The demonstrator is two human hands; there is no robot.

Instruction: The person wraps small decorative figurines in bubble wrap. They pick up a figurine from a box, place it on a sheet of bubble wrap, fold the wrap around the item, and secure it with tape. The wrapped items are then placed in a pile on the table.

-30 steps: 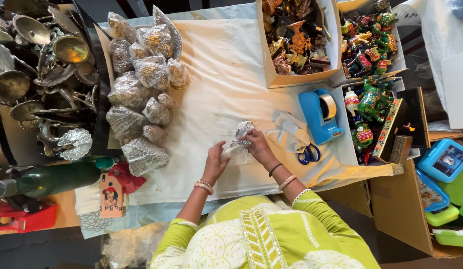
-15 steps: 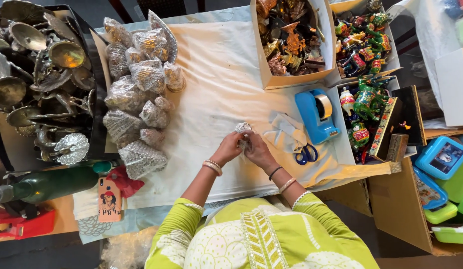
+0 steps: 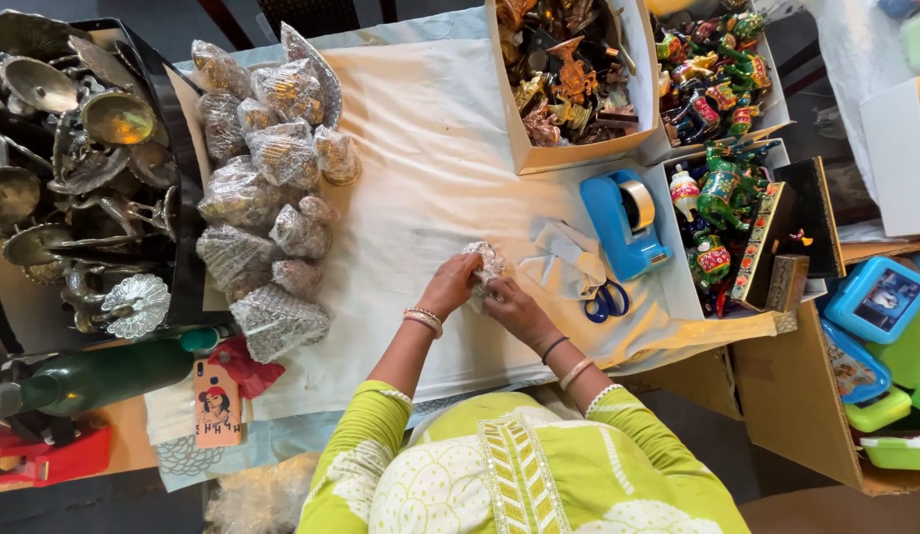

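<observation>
Both hands meet over the white cloth [image 3: 430,148] around a small bundle wrapped in clear bubble wrap [image 3: 487,261]. My left hand [image 3: 451,285] grips its left side. My right hand [image 3: 513,306] presses on it from below and to the right. Bangles sit on both wrists, and the sleeves are lime green. What lies inside the wrap is hidden.
Several bubble-wrapped items [image 3: 267,188] are piled at the left of the cloth, beside a black tray of metal dishes [image 3: 64,168]. A blue tape dispenser [image 3: 623,222], blue scissors [image 3: 606,300] and paper scraps lie right of my hands. Boxes of figurines [image 3: 569,79] and painted toys [image 3: 717,89] stand behind.
My hands and the bundle have kept their place on the cloth. The fingers have shifted slightly around the wrap, closing in on it.
</observation>
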